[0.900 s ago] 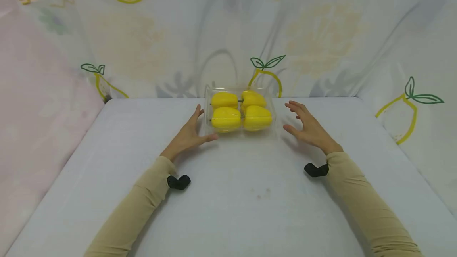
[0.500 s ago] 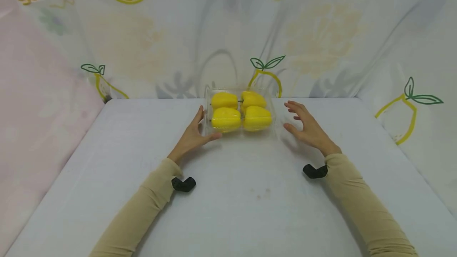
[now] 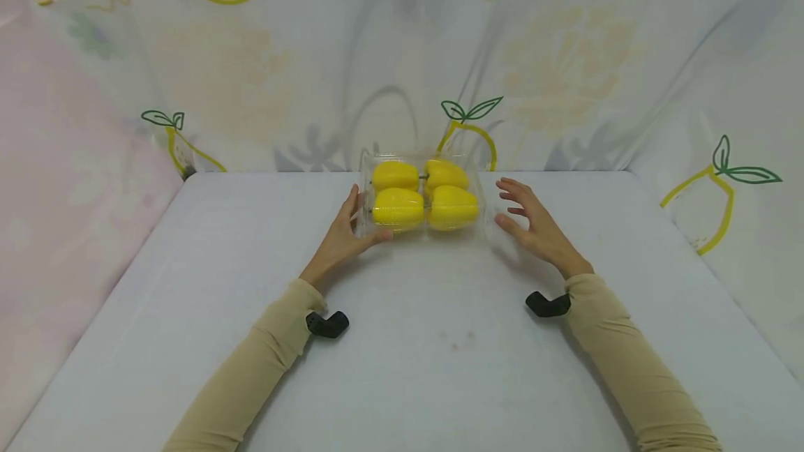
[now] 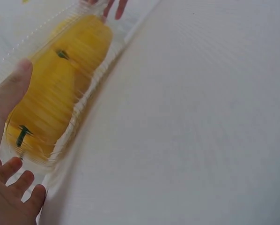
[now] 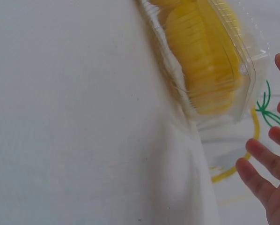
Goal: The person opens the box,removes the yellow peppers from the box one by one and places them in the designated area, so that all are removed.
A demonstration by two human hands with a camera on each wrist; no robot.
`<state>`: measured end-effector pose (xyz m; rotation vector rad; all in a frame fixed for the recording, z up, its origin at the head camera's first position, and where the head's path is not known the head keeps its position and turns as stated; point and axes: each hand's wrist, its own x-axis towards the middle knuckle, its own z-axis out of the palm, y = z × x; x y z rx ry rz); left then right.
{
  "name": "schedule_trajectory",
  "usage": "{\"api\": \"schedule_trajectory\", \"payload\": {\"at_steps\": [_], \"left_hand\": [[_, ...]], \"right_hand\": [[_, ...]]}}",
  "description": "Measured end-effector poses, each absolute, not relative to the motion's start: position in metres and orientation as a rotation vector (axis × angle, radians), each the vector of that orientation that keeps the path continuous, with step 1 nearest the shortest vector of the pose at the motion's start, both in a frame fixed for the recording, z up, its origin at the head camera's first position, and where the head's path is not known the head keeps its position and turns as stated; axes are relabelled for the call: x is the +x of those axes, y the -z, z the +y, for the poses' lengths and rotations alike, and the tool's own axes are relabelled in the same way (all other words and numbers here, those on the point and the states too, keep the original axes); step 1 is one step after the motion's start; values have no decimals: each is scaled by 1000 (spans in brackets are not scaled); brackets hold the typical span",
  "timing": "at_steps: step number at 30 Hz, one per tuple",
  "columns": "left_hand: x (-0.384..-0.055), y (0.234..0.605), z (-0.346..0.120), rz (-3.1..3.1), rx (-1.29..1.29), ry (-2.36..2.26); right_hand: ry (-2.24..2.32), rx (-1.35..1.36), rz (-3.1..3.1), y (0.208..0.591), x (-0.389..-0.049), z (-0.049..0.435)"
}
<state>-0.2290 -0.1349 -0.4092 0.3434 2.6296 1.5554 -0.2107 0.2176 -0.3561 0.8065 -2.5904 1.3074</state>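
A clear plastic clamshell box [image 3: 424,230] holds several yellow bell peppers [image 3: 398,209] in two rows. Green stems show on the peppers in the left wrist view. My left hand [image 3: 339,239] is at the box's left end, its thumb across the front left corner and its fingers along the left side. In the left wrist view the thumb [image 4: 19,86] overlaps the box's edge and the fingertips lie right at its end. To the right of the box, my right hand [image 3: 539,232] stands with fingers spread and a gap between it and the plastic.
The box stands near the back edge of a white-covered table [image 3: 414,368]. Behind it hangs a white curtain [image 3: 402,54] printed with lemons and lettering. Black wrist-worn pieces [image 3: 328,324] stick out from both sleeves. Small dark spots mark the cloth in front.
My left hand has moved right, bringing its thumb and fingers closer to the box. The right hand has shifted slightly left toward it. The box and peppers have stayed in place.
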Motion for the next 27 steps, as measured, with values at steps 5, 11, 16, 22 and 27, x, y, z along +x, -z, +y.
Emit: {"api": "schedule_trajectory", "payload": {"at_steps": [5,11,16,22,27], "left_hand": [[-229,410,-135,2646,329,-1535],[-229,412,-135,2653,315,-1527],[-228,412,-135,2657,313,-1518],[-227,412,-135,2664,303,-1516],[-228,412,-135,2659,308,-1530]], "right_hand": [[-1346,810,-2568,355,-209,211],[-1356,821,-2569,353,-209,204],[-1352,813,-2585,353,-208,200],[-1337,820,-2595,353,-208,196],[-1300,871,-2598,353,-208,193]]}}
